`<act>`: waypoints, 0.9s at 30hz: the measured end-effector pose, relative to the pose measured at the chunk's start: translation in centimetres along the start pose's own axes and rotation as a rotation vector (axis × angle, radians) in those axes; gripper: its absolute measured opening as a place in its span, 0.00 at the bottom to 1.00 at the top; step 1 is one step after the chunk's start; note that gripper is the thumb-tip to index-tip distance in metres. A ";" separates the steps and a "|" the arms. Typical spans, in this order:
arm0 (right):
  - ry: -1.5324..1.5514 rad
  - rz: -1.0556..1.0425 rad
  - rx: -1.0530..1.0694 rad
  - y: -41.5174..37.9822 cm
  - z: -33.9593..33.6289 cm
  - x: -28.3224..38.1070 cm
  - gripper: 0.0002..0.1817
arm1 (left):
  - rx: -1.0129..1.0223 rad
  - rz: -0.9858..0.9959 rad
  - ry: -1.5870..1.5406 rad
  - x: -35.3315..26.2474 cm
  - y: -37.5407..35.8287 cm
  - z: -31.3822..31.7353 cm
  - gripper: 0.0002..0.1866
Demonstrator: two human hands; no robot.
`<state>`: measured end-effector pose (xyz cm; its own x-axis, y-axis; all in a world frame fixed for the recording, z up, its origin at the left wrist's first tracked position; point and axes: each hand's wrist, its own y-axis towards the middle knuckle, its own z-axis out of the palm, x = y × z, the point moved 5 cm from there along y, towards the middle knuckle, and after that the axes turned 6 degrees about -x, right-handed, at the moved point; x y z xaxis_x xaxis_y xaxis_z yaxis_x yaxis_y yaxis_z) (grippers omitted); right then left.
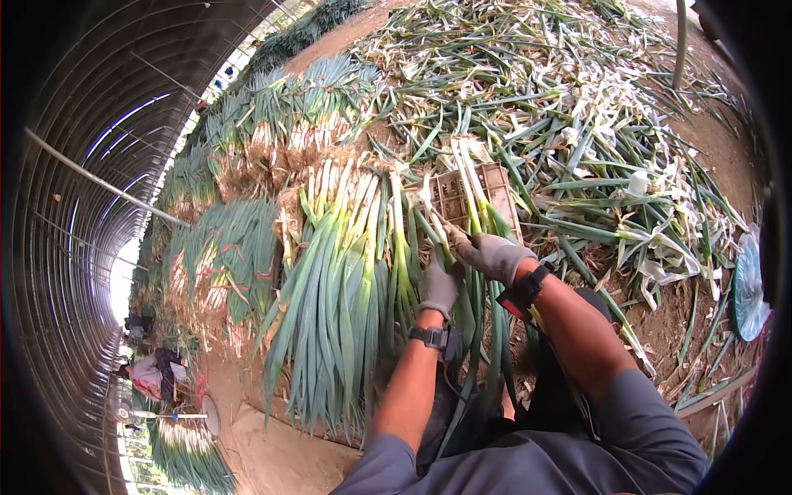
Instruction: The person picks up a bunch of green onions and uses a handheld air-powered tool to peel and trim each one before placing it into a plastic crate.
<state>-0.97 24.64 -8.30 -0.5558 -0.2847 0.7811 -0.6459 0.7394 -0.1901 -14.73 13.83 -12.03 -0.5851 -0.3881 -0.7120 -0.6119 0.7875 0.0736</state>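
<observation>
A: The left hand point(439, 290), in grey fabric?
B: Curled around one long white-and-green leek point(426, 196) over a brown lattice plastic crate point(499, 190). The grey-gloved right hand point(493, 256) has fingers at its stem; grip unclear.
A: Handling?
B: Probably light, firm-stemmed, floppy-leaved; hold the white shank.
A: Around?
B: Leftward, an arched metal-ribbed tunnel point(91, 107); brown earth point(280, 450); rightward, green-and-white leaf litter point(594, 165).

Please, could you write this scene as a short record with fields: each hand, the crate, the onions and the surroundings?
Left hand: grey glove, closed around a green onion
Right hand: grey glove, fingers at the same stalk; grip unclear
Crate: brown, gridded, just beyond the hands, stalks across it
Loose onions: left of the hands, white ends pointing away from the person
Tied bundles: farther left, red ties
Leaf heap: green and pale, beyond and right of the crate
Blue plastic: far right
</observation>
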 end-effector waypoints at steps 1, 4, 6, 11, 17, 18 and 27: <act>-0.011 0.017 0.013 0.0 0.0 0.1 0.44 | 0.039 0.006 -0.004 0.0 -0.7 0.1 0.29; -0.032 0.051 0.035 0.2 0.2 0.9 0.47 | 0.010 -0.064 0.144 -0.2 -2.9 0.3 0.30; -0.030 0.059 0.015 0.0 0.2 1.4 0.46 | 0.076 -0.127 0.114 -0.7 -3.9 -0.5 0.32; 0.020 -0.030 0.058 1.5 2.5 0.6 0.37 | 0.052 -0.077 0.004 -0.4 -5.4 -1.5 0.31; -0.011 -0.038 0.067 1.6 2.6 1.4 0.36 | 0.008 -0.088 -0.069 1.6 -5.9 -1.5 0.30; -0.023 -0.030 0.069 1.7 2.4 1.5 0.36 | -0.003 -0.085 -0.069 1.7 -6.1 -1.5 0.31; -0.033 -0.084 0.078 0.6 2.2 2.0 0.37 | 0.039 -0.088 0.074 1.2 -7.4 -0.6 0.35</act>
<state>-3.64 23.17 -8.13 -0.5138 -0.3649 0.7764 -0.7290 0.6629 -0.1709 -11.26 7.26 -13.01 -0.5686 -0.4897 -0.6610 -0.6425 0.7662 -0.0149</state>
